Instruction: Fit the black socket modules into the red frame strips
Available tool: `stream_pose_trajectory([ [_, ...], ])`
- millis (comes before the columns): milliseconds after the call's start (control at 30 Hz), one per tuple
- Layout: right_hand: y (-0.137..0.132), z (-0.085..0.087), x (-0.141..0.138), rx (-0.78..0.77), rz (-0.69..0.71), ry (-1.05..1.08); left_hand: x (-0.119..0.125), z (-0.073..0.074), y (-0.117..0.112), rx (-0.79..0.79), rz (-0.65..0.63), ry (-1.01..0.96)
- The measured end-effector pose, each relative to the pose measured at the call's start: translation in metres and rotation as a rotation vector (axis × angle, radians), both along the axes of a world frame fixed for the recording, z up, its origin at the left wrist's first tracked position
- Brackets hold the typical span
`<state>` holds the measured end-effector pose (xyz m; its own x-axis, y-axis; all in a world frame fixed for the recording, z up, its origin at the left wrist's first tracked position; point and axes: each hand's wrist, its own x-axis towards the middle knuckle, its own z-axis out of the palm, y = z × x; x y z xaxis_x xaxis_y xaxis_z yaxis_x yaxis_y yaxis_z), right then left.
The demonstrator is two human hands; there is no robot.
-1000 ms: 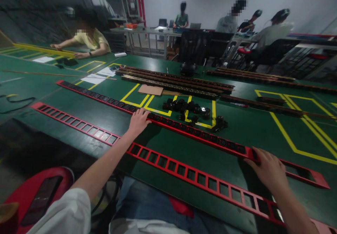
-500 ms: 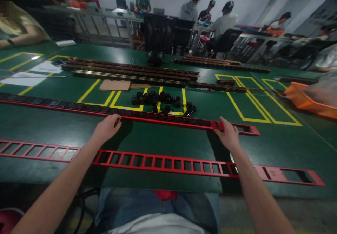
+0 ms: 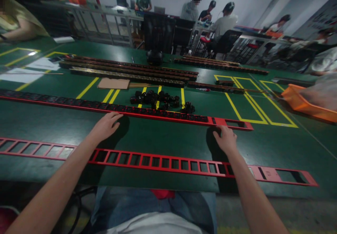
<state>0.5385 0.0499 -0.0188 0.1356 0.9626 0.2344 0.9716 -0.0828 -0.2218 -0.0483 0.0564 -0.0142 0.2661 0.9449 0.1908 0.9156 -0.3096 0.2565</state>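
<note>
A long red strip (image 3: 220, 121), with a row of black square parts (image 3: 86, 103) set in most of its length, lies across the table. At its near edge rests my left hand (image 3: 105, 128), fingers stretched out and thumb apart. My right hand (image 3: 226, 138) is open at the same edge near the strip's right end, fingertips at or touching it. Closer to me lies a second red strip (image 3: 271, 174) with bare rectangular openings, crossed over by both my forearms. Loose black parts (image 3: 151, 98) sit in a pile just behind the first strip.
Long dark bars (image 3: 126, 74) and a piece of cardboard (image 3: 113, 83) lie farther back on the green table (image 3: 163, 139). An orange bin (image 3: 305, 102) holding a clear bag stands at the right. Papers (image 3: 22, 75) lie at the left. Several people sit beyond and beside the table.
The filled red strip has shifted slightly away from me, closer to the black pile. My right hand has come off its top to the near edge, and my left fingers have straightened.
</note>
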Motion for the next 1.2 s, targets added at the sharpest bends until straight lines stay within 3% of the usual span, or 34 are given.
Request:
stream_pose_trajectory([
  [200,-0.002,-0.001,-0.003,-0.069,0.058,0.024,-0.004,-0.001,0.006,-0.040,0.021,0.002],
  [300,-0.002,0.003,-0.001,-0.097,0.058,0.040,-0.003,0.004,-0.001,-0.093,0.012,0.015],
  [467,-0.030,0.020,0.001,-0.066,0.161,0.020,0.014,0.016,-0.057,-0.142,-0.087,0.027],
  [600,-0.086,0.028,-0.006,-0.028,0.316,0.001,0.022,0.015,-0.111,-0.118,-0.109,0.074],
  [700,-0.127,0.024,-0.012,-0.032,0.372,-0.035,0.023,0.010,-0.131,-0.028,-0.140,0.103],
  [800,-0.150,0.015,-0.014,0.017,0.459,-0.101,0.023,0.005,-0.134,0.048,-0.188,0.108],
  [900,-0.151,0.007,-0.014,0.052,0.535,-0.123,0.023,0.003,-0.130,0.122,-0.213,0.125],
  [1067,-0.129,0.006,-0.017,0.062,0.601,-0.098,0.025,0.002,-0.114,0.201,-0.245,0.138],
  [1200,-0.099,0.011,-0.015,0.100,0.575,-0.102,0.030,0.005,-0.086,0.193,-0.222,0.136],
])
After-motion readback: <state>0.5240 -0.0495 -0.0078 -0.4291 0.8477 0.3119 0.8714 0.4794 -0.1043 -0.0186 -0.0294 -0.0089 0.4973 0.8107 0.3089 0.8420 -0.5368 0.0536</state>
